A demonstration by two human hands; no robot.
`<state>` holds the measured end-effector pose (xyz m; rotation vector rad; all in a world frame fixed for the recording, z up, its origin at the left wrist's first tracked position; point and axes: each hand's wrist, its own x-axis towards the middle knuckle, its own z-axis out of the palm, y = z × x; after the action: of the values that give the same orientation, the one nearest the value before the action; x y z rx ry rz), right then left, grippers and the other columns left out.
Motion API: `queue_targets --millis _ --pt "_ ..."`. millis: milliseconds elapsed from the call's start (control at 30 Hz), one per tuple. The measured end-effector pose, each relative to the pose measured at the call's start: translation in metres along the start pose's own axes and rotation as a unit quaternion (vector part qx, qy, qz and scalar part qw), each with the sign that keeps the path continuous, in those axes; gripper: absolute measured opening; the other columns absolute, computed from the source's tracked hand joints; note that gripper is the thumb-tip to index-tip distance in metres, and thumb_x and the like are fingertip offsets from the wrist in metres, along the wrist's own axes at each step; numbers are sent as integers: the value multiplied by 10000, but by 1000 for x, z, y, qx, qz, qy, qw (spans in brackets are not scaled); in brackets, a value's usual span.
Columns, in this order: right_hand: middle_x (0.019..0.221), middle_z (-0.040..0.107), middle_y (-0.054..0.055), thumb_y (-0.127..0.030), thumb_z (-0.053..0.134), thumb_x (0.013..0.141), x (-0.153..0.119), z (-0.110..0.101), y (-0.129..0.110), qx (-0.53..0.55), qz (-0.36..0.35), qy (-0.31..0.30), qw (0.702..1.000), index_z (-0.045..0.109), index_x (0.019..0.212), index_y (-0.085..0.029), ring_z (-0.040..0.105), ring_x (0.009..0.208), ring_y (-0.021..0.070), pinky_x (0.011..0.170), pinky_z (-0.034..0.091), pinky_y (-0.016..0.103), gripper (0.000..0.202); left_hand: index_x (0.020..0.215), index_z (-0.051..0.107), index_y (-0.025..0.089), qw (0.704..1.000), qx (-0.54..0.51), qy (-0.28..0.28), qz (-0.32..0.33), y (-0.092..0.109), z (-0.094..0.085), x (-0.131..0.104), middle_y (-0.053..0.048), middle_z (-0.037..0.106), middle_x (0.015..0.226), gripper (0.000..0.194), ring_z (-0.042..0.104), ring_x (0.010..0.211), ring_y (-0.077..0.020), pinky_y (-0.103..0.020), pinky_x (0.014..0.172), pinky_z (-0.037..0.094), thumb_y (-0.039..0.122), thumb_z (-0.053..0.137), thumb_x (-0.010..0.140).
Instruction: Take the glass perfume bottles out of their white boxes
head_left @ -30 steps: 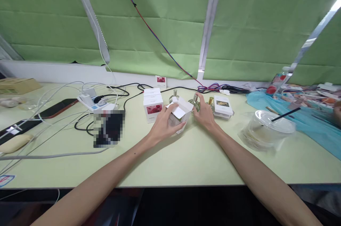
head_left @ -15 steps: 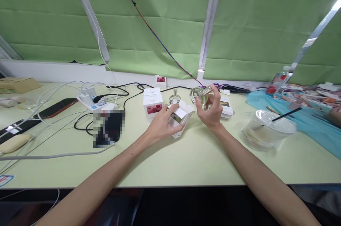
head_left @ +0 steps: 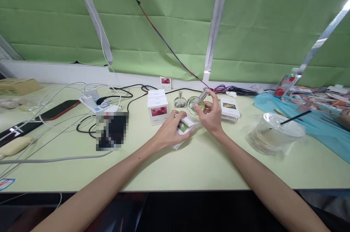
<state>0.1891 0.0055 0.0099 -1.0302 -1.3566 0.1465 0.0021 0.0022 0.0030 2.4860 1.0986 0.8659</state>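
My left hand (head_left: 170,130) is wrapped round a small white box (head_left: 183,125) with a green picture, its flap raised on the right side. In my right hand (head_left: 212,115) is a round glass bottle (head_left: 194,105) with a silver neck, tilted, just above and right of that box. A second round bottle (head_left: 179,102) stands upright behind the hands. Left of it are white boxes (head_left: 158,111) with a pink flower picture, in a row. Another white box (head_left: 230,109) lies right of my right hand.
Nearer the right edge stand a lidded plastic cup (head_left: 276,133) with a black straw and a blue plastic sheet (head_left: 319,130). A power strip (head_left: 95,105), cables and a dark pixelated item (head_left: 112,131) lie on the left. A small card box (head_left: 165,82) leans at the wall.
My right hand has moved left and slightly down with the bottle, towards the second bottle. My left hand has tilted the box lower. More of the white box at right now shows.
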Motion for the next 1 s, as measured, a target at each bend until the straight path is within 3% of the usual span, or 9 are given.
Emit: queue_targets --millis 267,533,1000 --pt "578 504 -83 -361 684 790 2 1 5 31 74 -30 996 472 1353 -184 413 499 113 505 354 241 627 1245 493 268 1000 6 31 2 1 2 0 -66 517 1186 510 613 1004 -254 -391 827 526 466 678 813" --pt "586 530 -83 -360 685 776 -1 3 6 39 85 -67 993 480 1336 -186 389 495 104 525 367 241 621 1247 428 237 997 -4 69 22 1 4 0 -96 532 1229 556 597 1066 -273 -408 846 516 409 700 794" --pt "602 539 -82 -386 694 756 -1 2 5 59 98 -106 988 486 1319 -216 443 527 118 542 402 239 624 1205 436 214 996 -11 83 24 -1 6 1 -92 546 1175 519 588 1012 -247 -385 814 509 427 698 811"
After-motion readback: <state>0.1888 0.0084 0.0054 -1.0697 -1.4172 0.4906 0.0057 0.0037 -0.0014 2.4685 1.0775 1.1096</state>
